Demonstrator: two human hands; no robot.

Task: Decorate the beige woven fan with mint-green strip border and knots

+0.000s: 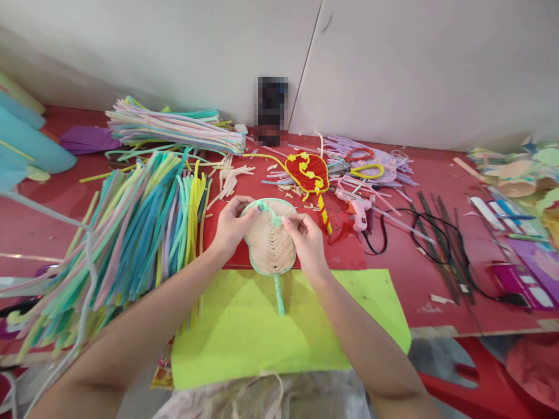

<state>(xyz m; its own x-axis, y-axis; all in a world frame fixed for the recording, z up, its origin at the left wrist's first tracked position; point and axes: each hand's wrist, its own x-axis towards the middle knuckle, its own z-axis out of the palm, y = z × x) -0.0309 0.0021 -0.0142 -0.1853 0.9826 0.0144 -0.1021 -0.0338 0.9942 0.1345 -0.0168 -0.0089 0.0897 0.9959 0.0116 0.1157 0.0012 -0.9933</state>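
A small hand fan (274, 247) in beige pipe cleaner, with a mint-green rim and handle, is held over the table with its handle toward me. My left hand (233, 227) is closed on its upper left edge, the thumb beside a green flower with a dark centre. At the upper right, my right hand (308, 241) pinches the edge, with its thumb against a second green flower (276, 221). A curved green stem joins the two flowers. Just beyond the fan lies a red fan (301, 171) with yellow flowers and a yellow twisted handle.
Thick bundles of pipe cleaners (144, 227) cover the left side. A yellow-green sheet (288, 326) lies along the front edge. To the right are a pink glue gun (360, 214), scissors (367, 170), a black cord (430, 241) and a purple power strip (519, 285). A wall stands behind.
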